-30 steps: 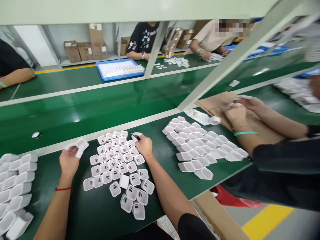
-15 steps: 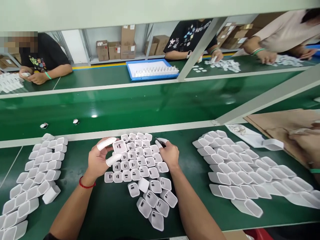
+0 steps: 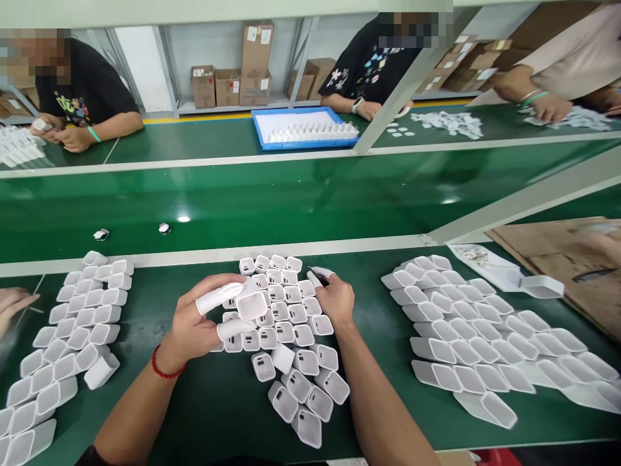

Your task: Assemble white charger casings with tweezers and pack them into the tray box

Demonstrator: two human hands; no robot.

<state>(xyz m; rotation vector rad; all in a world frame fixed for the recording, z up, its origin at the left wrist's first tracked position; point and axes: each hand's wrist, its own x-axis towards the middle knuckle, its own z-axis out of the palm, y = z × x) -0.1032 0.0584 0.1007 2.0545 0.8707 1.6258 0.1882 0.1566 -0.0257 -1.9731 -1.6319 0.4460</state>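
My left hand (image 3: 194, 321), white cots on thumb and finger, pinches a white plastic housing (image 3: 252, 305) above the middle group. Its open mouth faces me, and no slots show in it. Just right of that group is my right hand (image 3: 336, 299), also with white finger cots. A slim black tool (image 3: 318, 277), its exact kind unclear, is closed in its fingers. Between and below my hands, several upright white housings (image 3: 280, 311) stand in rows, small dark slots visible inside. Nearer me, looser housings (image 3: 306, 426) lean at angles, and one block-like housing (image 3: 282, 358) shows a plain white face.
Rows of white housings stand at left (image 3: 77, 338) and right (image 3: 470, 343). A white tray of small parts (image 3: 499, 275) lies beside brown cardboard (image 3: 557, 259). Two small parts rest on the green belt (image 3: 242, 194). Co-workers sit opposite; another person's hand (image 3: 14, 304) shows at left.
The housing in my left hand has turned, hiding its slots, and moved slightly right and down. My right hand keeps the black tool. Another person's hand has appeared at the left edge.
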